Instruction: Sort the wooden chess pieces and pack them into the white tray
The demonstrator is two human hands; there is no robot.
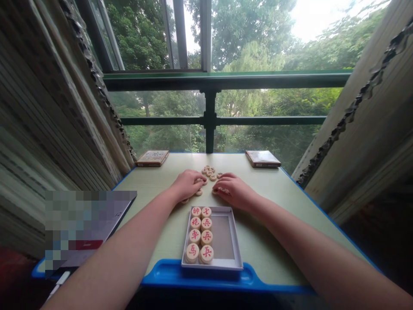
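A shallow grey box (237, 254) lies near the table's front edge, with several round wooden chess pieces (200, 235) bearing red characters laid in two columns along its left side. Beyond it, a loose cluster of pieces (211, 173) lies on the pale green table (277, 206). My left hand (187, 184) rests on the table with its fingers curled over pieces at the cluster's left. My right hand (232, 190) lies opposite, with its fingers bent down onto pieces at the cluster's right. What each hand grips is hidden under the fingers.
A flat brown box (152, 158) sits at the far left corner and a similar one (263, 159) at the far right. A dark book or folder (97, 224) lies at the left edge. The table has a blue rim (200, 277), and a window railing (209, 120) stands behind.
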